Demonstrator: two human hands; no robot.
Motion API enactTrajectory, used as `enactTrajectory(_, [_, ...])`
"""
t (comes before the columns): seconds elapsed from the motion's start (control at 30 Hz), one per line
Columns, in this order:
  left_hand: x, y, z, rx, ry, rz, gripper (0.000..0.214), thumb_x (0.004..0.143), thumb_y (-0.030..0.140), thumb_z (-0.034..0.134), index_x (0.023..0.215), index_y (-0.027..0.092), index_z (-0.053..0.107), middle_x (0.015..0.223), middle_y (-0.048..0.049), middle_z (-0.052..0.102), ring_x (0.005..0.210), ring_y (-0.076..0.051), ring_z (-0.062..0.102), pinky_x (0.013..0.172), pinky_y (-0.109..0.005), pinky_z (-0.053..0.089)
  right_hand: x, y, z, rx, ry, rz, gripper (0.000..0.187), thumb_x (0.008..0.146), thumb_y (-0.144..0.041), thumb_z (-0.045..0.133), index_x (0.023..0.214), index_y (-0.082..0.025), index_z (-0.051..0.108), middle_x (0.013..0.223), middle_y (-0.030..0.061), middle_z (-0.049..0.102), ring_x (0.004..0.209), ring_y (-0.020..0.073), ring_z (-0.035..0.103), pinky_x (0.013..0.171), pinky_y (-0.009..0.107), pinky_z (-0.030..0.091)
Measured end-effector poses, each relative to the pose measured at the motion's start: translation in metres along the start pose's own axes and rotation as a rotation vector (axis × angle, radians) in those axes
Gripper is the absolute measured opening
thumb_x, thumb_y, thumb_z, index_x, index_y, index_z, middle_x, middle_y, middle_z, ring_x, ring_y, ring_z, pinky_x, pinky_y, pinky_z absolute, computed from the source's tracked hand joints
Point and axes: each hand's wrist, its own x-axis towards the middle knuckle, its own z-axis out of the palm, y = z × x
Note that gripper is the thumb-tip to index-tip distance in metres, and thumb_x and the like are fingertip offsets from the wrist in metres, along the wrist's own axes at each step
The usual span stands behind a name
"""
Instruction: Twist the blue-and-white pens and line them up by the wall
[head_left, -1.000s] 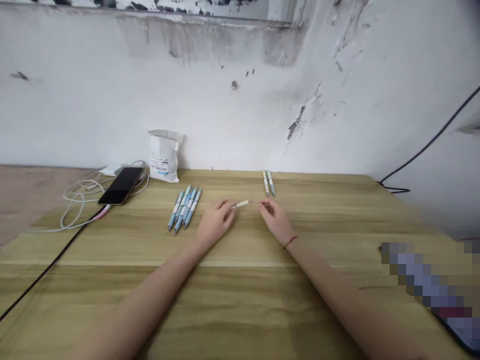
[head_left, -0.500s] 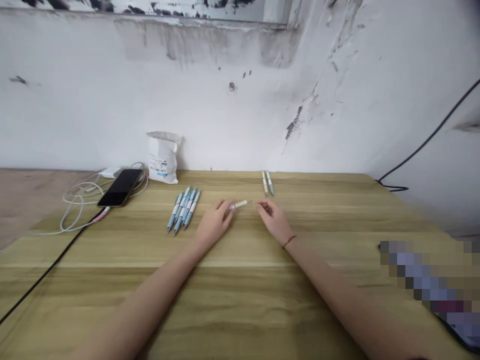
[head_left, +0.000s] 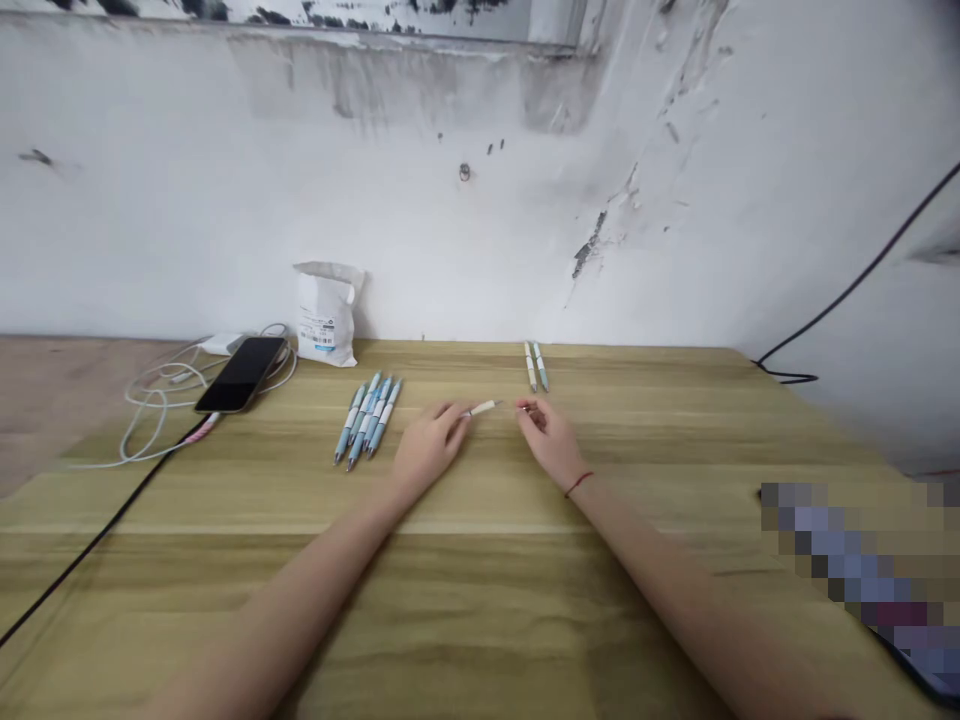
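Note:
A cream-and-white pen (head_left: 484, 408) sticks out of my left hand (head_left: 435, 440), whose fingers are closed around its rear part. Its thin tip points right, toward my right hand (head_left: 549, 437). The fingertips of my right hand are pinched together around something small with a slight shine, too small to name. A gap separates that pinch from the pen tip. Left of my left hand, several blue-and-white pens (head_left: 367, 420) lie in a slanted pile. Beyond my right hand, two more pens (head_left: 536, 367) lie side by side near the wall.
A white packet (head_left: 326, 315) stands against the wall (head_left: 420, 220). Left of it lies a phone (head_left: 241, 375) among white cables (head_left: 154, 405) and a black cord (head_left: 112, 525). A blurred-out object (head_left: 855, 570) occupies the right edge of the wooden table (head_left: 487, 600).
My right hand has shifted very slightly right, away from the pen tip, and a small shine now shows at its fingertips. My left hand stays nearly still with the pen.

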Motion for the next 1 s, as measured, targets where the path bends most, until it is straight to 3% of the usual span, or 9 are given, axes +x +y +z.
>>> enactTrajectory(0.17, [0.0002,-0.0011,0.0007,0.009,0.006,0.007,0.027,0.092,0.025,0.039,0.114,0.025,0.055,0.1,-0.0027,0.062,0.095,-0.017,0.057,0.084,-0.03,0.044,-0.0006,0.002,0.0006,0.018,0.001,0.012,0.017,0.078,-0.034,0.05,0.086,-0.021,0.056,0.056,-0.0038,0.045,0.049,0.0128,0.043,0.048,0.025,0.035])
enactTrajectory(0.43, [0.0005,-0.0016,0.0018,0.022,0.009,0.029,0.027,0.091,0.025,0.041,0.113,0.024,0.057,0.097,-0.003,0.063,0.092,-0.017,0.057,0.083,-0.03,0.045,0.0006,0.0064,0.002,0.06,-0.017,-0.027,0.025,0.078,-0.041,0.055,0.093,-0.021,0.055,0.073,0.002,0.059,0.055,0.014,0.05,0.053,0.027,0.042])
enactTrajectory(1.0, [-0.0002,-0.0014,0.0021,0.046,-0.018,0.037,0.028,0.091,0.025,0.041,0.113,0.024,0.057,0.097,-0.0032,0.063,0.091,-0.018,0.057,0.082,-0.031,0.045,-0.0013,0.0024,0.0016,0.065,-0.029,-0.034,0.024,0.08,-0.043,0.052,0.091,-0.021,0.056,0.063,-0.0011,0.052,0.053,0.0137,0.046,0.05,0.026,0.038])
